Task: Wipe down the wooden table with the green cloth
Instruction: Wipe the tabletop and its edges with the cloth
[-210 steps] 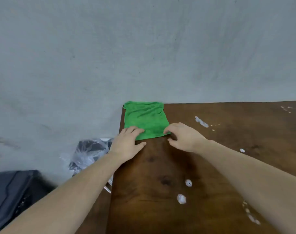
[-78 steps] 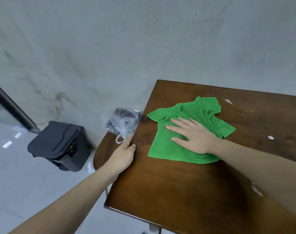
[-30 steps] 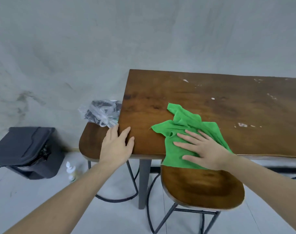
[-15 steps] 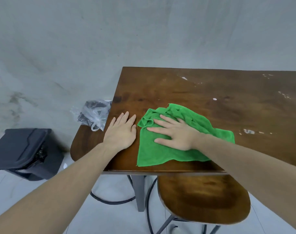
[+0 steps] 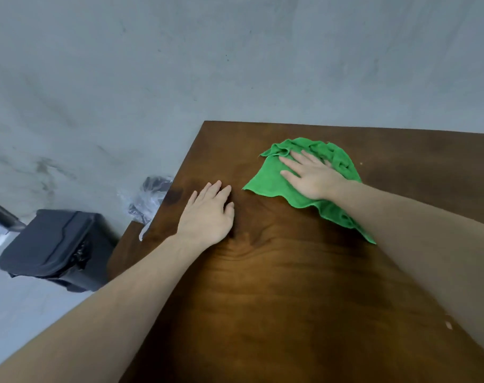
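The green cloth [image 5: 271, 178] lies crumpled on the far part of the dark wooden table [image 5: 276, 299], close to the wall. My right hand [image 5: 309, 175] presses flat on the cloth with straight, spread fingers. To its left, my left hand [image 5: 210, 214] rests palm down on the bare wood near the table's left edge, fingers straight, holding nothing. Part of the cloth is hidden under my right hand and forearm.
A grey concrete wall [image 5: 207, 64] runs right behind the table. Left of the table sit a clear plastic bag with dark contents [image 5: 147, 200] and, on the floor, a black lidded bin [image 5: 53, 247]. A small white speck [image 5: 448, 324] marks the table at right.
My right hand has pushed the cloth away from the near edge toward the wall. My left hand has stayed flat on the wood. The view has moved closer over the table.
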### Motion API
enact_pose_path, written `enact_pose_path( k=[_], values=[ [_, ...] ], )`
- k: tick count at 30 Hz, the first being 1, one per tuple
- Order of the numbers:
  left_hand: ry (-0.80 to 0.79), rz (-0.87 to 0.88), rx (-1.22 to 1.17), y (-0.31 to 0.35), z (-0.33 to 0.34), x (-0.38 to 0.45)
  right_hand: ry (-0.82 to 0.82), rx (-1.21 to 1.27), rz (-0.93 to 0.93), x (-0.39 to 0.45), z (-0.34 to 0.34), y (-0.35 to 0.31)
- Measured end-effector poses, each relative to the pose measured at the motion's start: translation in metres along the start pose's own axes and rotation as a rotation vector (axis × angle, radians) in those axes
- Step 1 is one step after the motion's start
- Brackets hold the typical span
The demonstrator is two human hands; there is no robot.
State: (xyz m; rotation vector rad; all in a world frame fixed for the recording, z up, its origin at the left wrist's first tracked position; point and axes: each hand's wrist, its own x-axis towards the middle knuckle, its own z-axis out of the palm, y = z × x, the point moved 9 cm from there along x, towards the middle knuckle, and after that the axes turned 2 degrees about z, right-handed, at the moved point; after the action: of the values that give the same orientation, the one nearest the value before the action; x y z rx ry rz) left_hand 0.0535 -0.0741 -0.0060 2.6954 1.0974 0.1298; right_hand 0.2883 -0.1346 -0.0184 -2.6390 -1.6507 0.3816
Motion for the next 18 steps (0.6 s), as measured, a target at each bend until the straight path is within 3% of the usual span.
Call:
enact_pose_path(
  k=[4,9,12,18],
  values=[
    [0.117,0.01,0.074,0.001,-0.016,0.013,0.067,-0.014,0.044,0.004,-0.005,0.005],
    [0.168,-0.022,0.025,-0.002,-0.019,0.026,0.029,-0.112,-0.314,-0.02,0.011,-0.069],
    [0.143,-0.05,0.01,0.003,-0.01,0.032,0.021,-0.108,-0.436,0.002,0.008,-0.083],
    [0.216,-0.092,0.103,0.014,-0.001,0.024,0.031,-0.11,-0.376,0.082,-0.014,-0.046]
  ],
)
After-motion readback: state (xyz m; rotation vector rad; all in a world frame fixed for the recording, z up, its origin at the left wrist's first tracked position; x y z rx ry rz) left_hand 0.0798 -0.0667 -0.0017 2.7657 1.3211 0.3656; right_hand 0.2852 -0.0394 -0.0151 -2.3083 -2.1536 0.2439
